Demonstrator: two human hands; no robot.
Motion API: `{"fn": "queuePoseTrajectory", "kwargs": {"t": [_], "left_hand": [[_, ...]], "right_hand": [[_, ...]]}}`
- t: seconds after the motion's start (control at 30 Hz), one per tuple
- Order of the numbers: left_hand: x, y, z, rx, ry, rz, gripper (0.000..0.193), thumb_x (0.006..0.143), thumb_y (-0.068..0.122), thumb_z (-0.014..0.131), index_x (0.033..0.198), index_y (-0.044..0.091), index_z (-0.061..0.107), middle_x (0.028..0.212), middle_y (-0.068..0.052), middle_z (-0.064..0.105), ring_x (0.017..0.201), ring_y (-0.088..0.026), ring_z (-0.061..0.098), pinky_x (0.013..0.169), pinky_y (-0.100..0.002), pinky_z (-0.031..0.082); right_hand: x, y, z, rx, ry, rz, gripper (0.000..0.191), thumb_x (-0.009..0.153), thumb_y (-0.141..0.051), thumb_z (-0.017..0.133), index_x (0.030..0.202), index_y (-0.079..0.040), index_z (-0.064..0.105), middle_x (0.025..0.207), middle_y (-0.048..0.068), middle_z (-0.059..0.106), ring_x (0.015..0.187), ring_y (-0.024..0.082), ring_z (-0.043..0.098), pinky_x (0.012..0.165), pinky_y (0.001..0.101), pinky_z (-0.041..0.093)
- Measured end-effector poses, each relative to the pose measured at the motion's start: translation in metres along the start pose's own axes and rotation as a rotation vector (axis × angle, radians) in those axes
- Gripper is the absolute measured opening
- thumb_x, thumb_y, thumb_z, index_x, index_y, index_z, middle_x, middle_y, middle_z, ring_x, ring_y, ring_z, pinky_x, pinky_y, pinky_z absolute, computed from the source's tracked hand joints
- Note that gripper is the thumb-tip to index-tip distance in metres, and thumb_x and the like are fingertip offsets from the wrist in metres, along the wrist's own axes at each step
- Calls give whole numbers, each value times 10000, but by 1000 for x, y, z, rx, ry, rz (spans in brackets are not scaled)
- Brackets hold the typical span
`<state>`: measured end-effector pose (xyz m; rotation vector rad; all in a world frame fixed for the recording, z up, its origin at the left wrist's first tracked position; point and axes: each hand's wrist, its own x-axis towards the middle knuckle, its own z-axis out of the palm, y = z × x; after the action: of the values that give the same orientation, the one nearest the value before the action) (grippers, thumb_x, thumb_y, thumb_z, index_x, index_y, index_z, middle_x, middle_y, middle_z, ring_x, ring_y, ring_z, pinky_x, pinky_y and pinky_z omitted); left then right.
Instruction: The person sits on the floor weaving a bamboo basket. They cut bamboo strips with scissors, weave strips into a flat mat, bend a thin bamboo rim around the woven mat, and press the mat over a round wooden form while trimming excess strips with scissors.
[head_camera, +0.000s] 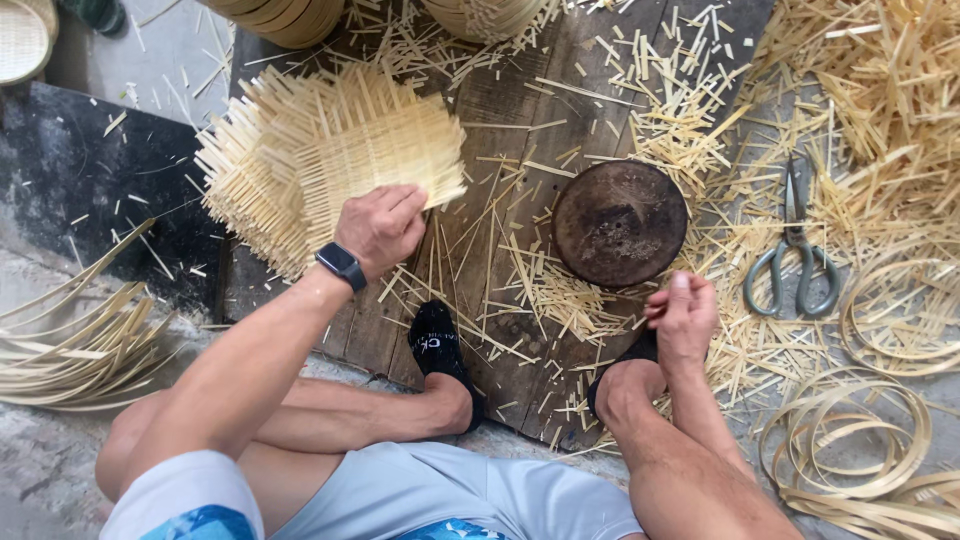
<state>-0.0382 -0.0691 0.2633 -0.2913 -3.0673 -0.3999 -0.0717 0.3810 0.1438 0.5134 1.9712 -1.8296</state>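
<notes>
Left hand (381, 224) gripping half-woven bamboo basket (320, 155), strip ends untrimmed. Right hand (682, 315) pinching closed, contents unclear. Scissors (795, 250) idle among offcuts (690, 100). Rim unfinished.

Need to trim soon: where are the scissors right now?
In the head view the scissors lie on the right, among bamboo offcuts, just right of the round wooden block and above the right hand, untouched by either hand.

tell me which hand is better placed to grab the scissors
Probably the right hand: it hangs free over the strip litter on the same side as the scissors. The left hand is across the board, gripping the woven bamboo piece.
</notes>
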Motion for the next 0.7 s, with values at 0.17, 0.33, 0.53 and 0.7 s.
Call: {"fn": "queuePoseTrajectory", "kwargs": {"t": [0.17, 0.33, 0.53, 0.7], "left_hand": [[42, 108, 2, -83, 262, 284, 223, 956, 42, 698, 1174, -5, 712, 1196, -173, 719, 1078, -282, 714, 877, -394, 599], [56, 214, 61, -301, 99, 535, 409, 890, 96, 711, 1290, 25, 670, 1386, -131, 645, 1293, -267, 615, 1056, -419, 514], [72, 205, 109, -525, 107, 223, 629, 818, 227, 856, 1372, 96, 588, 1384, -128, 608, 1349, -292, 524, 1152, -456, 464], [107, 118, 121, -995, -224, -1046, 794, 704, 187, 930, 1350, 40, 492, 1324, -172, 612, 1191, -231, 613, 1033, -383, 483]], "right_hand": [[3, -32, -23, 192, -115, -243, 466, 1173, -391, 493, 1249, 56, 601, 1051, 111, 680, 940, 159, 638, 846, 291, 530], [13, -68, -33, 741, -278, 199, 581, 997, -515, 432, 1205, 0, 600, 1111, 112, 732, 995, 200, 735, 903, 339, 606], [43, -50, -23, 61, -61, -8, 339, 900, 16, 756, 1210, 52, 624, 1132, 126, 735, 941, 153, 709, 863, 285, 597], [45, -36, -26, 100, -64, -88, 308, 906, 2, 748, 1193, 36, 644, 1110, 103, 735, 937, 126, 703, 855, 266, 591]]}}
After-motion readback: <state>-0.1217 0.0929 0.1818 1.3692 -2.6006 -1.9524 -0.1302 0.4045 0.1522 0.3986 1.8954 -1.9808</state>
